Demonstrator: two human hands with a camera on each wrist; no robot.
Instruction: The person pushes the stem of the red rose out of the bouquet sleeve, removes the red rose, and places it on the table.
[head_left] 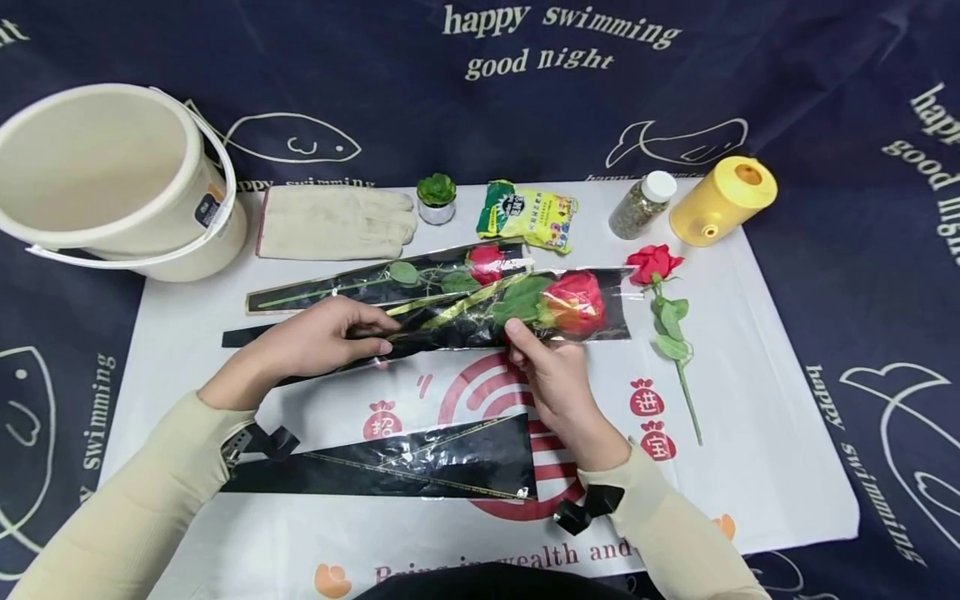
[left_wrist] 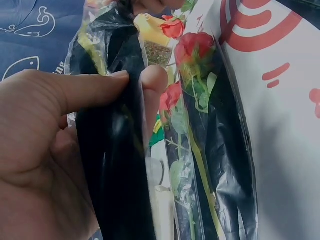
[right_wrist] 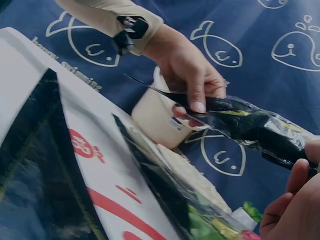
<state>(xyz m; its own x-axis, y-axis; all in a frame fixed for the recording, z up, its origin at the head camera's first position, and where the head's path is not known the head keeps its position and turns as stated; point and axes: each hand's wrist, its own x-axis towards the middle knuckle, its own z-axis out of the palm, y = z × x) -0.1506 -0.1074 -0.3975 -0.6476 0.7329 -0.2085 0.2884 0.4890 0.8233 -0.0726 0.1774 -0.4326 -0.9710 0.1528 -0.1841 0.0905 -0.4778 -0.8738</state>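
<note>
Both hands hold a red rose (head_left: 573, 302) in a clear-fronted black sleeve (left_wrist: 117, 160) with gold bands. My left hand (head_left: 318, 337) pinches the narrow stem part between thumb and fingers. Near the bloom, my right hand (head_left: 551, 375) grips the sleeve's lower edge, thumb on the front and fingers behind. Behind and partly under it in the head view lies another sleeved rose (head_left: 486, 262). The left wrist view shows two sleeved roses lying beyond the held one, the nearer with a red bloom (left_wrist: 195, 47). A flat black sleeve (head_left: 420, 458) lies closest to my body.
A bare-stemmed red rose (head_left: 667, 321) lies at the right. Along the back stand a cream bucket (head_left: 217, 237), a work glove (head_left: 330, 221), a small potted succulent (head_left: 437, 200), a yellow-green packet (head_left: 528, 217), a white-capped jar (head_left: 641, 208) and a yellow canister (head_left: 720, 204).
</note>
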